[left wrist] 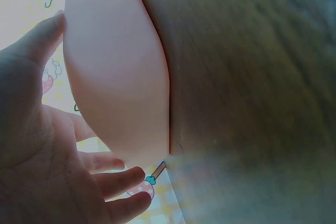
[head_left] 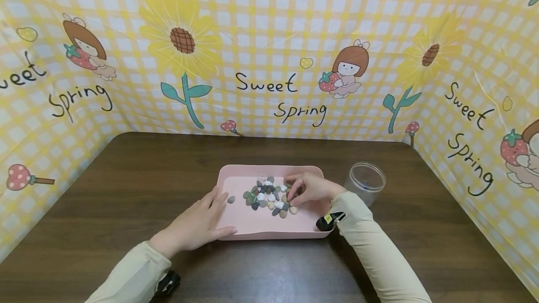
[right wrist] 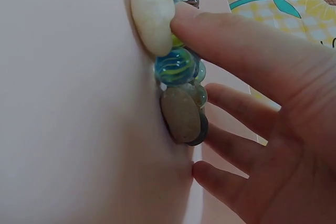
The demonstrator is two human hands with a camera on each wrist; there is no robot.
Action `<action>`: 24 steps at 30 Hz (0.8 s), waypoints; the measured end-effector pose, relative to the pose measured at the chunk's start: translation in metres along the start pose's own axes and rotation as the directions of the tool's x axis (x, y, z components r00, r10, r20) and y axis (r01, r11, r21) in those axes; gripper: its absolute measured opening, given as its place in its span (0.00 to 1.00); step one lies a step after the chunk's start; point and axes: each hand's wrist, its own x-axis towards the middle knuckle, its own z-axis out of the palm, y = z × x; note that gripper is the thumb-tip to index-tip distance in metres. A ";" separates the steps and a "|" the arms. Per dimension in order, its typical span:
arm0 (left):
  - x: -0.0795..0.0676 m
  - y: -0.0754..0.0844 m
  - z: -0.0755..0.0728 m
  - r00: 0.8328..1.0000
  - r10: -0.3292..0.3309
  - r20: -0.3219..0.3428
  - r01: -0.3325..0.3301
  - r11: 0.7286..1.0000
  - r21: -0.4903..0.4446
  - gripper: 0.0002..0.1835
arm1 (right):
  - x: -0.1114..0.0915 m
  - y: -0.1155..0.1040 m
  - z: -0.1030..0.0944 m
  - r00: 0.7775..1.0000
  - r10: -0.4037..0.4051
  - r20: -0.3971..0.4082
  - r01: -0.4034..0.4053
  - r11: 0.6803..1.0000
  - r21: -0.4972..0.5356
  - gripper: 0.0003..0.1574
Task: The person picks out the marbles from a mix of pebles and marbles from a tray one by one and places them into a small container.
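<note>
The fingers [right wrist: 233, 145] of the right hand [head_left: 311, 188] are bending loosely over the right end of a heap of pebbles [head_left: 268, 190] – the thumb [right wrist: 226, 38] is touching a cream stone [right wrist: 149, 17], but whether anything is being pinched I cannot tell, since the index finger is hiding from the right wrist view. A swirled blue-green marble [right wrist: 176, 67] is sitting under that stone. The heap is lying in the middle of a pink tray [head_left: 252, 223], while one grey pebble [head_left: 231, 199] is resting apart, near the tray's left wall. The left hand [head_left: 195, 223] is spreading its relaxed fingers against the tray's left side, its thumb reaching the near left corner.

Just right of the tray a clear jar [head_left: 365, 180] is standing upright, the right sleeve [head_left: 370, 242] partly covering it; its contents are staying hard to make out. Both sleeves are running off the bottom edge. Under the tray, a dark brown wooden table [head_left: 425, 223] is catching a dull shine – and beyond it yellow gingham cloth [head_left: 261, 36] is walling the space, showing sunflowers and "Sweet Spring".
</note>
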 end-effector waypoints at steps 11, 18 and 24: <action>0.000 0.000 0.001 1.000 0.000 -0.007 0.000 1.000 -0.005 0.46 | -0.001 0.000 -0.002 1.000 0.007 -0.008 -0.007 0.999 0.050 0.05; 0.000 0.000 0.001 1.000 -0.006 -0.001 0.006 1.000 -0.009 0.47 | -0.003 -0.002 -0.006 0.999 -0.015 -0.045 0.018 0.997 0.070 0.05; 0.000 -0.001 0.001 1.000 -0.009 0.002 0.009 1.000 -0.012 0.47 | -0.003 -0.001 -0.009 0.993 -0.062 -0.099 0.068 0.996 0.057 0.06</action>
